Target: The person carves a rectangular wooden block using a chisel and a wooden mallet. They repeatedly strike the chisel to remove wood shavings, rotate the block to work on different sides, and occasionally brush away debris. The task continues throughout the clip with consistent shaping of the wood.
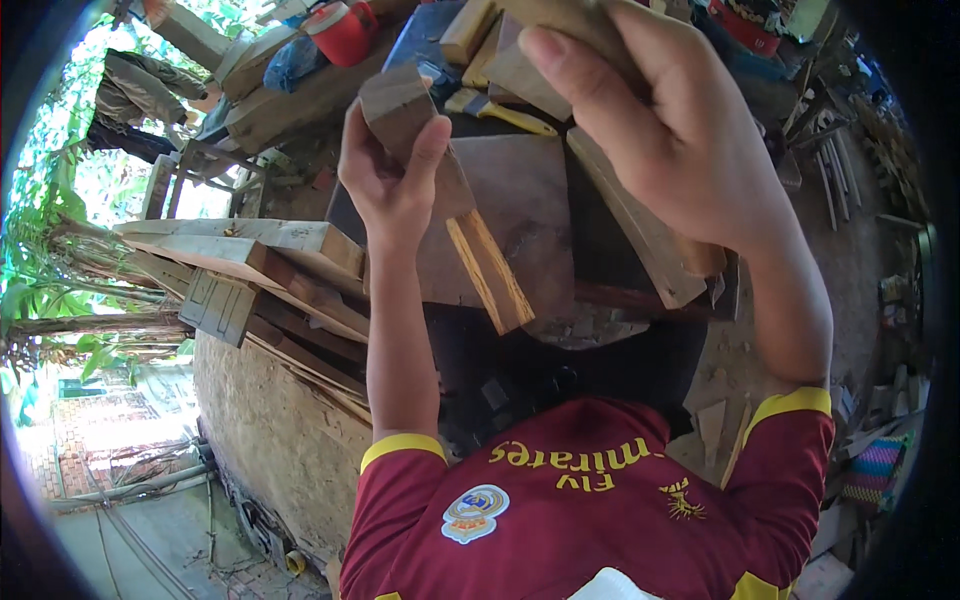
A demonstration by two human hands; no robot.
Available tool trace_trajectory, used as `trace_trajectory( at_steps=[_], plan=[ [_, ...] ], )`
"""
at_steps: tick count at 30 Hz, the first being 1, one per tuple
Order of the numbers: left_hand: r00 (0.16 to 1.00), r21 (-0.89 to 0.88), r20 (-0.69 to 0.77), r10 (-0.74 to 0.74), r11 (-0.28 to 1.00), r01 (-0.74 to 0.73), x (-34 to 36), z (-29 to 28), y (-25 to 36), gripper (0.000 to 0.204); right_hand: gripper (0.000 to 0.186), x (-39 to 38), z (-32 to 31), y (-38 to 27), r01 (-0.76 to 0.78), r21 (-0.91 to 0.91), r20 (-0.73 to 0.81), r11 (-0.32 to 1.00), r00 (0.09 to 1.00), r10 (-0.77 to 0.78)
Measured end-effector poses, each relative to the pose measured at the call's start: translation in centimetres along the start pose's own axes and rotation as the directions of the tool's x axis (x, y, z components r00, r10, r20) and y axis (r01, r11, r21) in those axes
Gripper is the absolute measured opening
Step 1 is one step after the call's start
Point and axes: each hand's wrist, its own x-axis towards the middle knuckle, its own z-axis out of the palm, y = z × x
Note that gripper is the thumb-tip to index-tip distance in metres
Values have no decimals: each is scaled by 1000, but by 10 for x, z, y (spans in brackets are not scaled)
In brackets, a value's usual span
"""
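Observation:
My left hand (392,190) is closed around a brown wooden block (400,108) raised over the work surface. Just below that hand, a wood strip with yellowish edges (490,275) slants across a flat brown board (525,190); whether it joins the held block I cannot tell. Higher and farther right, my right hand (680,120) grips another brown piece of wood (590,30), partly cut off by the top edge. Beneath my right wrist lies a long wooden bar (635,215). A brush with a yellow handle (505,113) rests between the hands, beyond the board.
Several wooden blocks (468,32) sit at the far side near a red mug (340,35) and a blue plastic bag (295,65). Stacked planks (250,250) jut out at the left, above a rough pale wall (265,400). Wood scraps lie on the right-hand floor.

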Motion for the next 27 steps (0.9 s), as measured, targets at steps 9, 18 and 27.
trace_trajectory(
  at_steps=[9, 18, 27],
  plan=[
    [999, -109, 50, -10, 994, 15, 4, -8, -12, 44, 29, -55, 19, 44, -110, 88, -78, 990, 990, 117],
    [986, 39, 19, 165, 985, -166, 33, -10, -39, 38, 31, -113, 41, 81, -430, 237, -102, 871, 881, 463],
    [998, -74, 37, 58, 996, -55, 45, -15, -45, 26, 33, -7, -11, 55, 50, 186, -323, 981, 946, 13]
  ],
)
